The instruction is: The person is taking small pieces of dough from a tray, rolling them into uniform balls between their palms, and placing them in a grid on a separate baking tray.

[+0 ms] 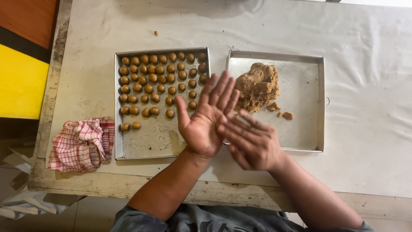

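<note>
While the left hand (206,120) lies palm up, fingers spread, the right hand (251,144) slides flat across it; whether dough sits between is hidden. Dough balls (159,81) fill the left tray (146,146) at eleven o'clock; the dough lump (259,86) sits in the right tray (307,99) at one o'clock. A checked cloth (81,144) lies at nine.

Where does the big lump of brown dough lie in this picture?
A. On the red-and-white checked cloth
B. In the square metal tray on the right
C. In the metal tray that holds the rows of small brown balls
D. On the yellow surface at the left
B: the big lump of brown dough rests in the far left corner of the right square metal tray, apart from the small brown balls.
</note>
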